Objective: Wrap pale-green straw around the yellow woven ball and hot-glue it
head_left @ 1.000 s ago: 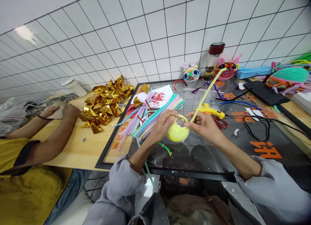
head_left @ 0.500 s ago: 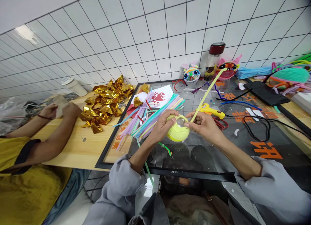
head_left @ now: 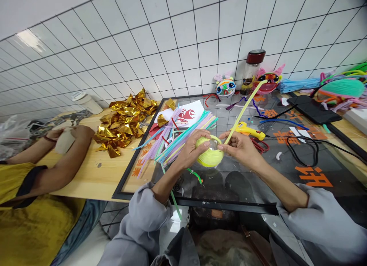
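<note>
My left hand [head_left: 195,145] grips the left side of a round, hollow form wound with yellow pipe cleaner [head_left: 210,158], thumb over its rim. The middle of the form shows a clear, see-through opening. At the form's right edge, the fingers of my right hand [head_left: 237,146] pinch a loose yellow pipe cleaner [head_left: 243,111], whose free end sticks up and to the right. Both hands are above the dark glass-topped board. A bundle of pastel pipe cleaners [head_left: 183,137] lies just behind my left hand. Behind my right hand rests a yellow glue gun [head_left: 249,131].
Gold foil pieces [head_left: 123,120] are heaped at left, near a co-worker's hands [head_left: 82,133] holding a pale sheet. At the back stand a bottle [head_left: 250,72] and two animal-face crafts [head_left: 225,87]. A black phone [head_left: 314,109] and a black cable [head_left: 304,159] lie at right.
My hands and the yellow form stay nearly still, with only a very slight shift. At left, the co-worker's hands have turned the pale sheet and lowered it a little.
</note>
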A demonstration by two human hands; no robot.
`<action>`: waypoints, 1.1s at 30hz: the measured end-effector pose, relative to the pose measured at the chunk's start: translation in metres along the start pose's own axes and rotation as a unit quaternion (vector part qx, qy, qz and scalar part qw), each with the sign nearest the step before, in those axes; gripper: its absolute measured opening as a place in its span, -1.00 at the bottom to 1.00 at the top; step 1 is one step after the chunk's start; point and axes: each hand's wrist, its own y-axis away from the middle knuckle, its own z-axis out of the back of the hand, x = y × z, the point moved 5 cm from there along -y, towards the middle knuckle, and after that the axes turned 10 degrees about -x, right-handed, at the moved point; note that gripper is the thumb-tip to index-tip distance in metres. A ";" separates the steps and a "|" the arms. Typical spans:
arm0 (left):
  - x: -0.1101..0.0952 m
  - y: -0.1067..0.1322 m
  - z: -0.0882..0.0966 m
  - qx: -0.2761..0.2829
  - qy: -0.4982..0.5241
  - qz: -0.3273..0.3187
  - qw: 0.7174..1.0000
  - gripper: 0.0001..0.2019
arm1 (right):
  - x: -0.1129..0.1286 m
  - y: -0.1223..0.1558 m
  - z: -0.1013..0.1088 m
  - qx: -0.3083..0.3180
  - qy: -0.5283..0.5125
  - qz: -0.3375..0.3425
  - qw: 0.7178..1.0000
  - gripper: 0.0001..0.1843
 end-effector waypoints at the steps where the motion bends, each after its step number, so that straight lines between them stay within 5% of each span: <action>1: -0.001 0.000 0.000 0.005 -0.001 -0.001 1.000 -0.59 | 0.000 0.000 0.000 0.001 0.003 0.000 1.000 -0.36; 33: -0.004 0.000 -0.003 0.017 -0.035 -0.013 0.999 -0.62 | 0.002 0.001 -0.001 0.007 0.003 0.008 1.000 -0.38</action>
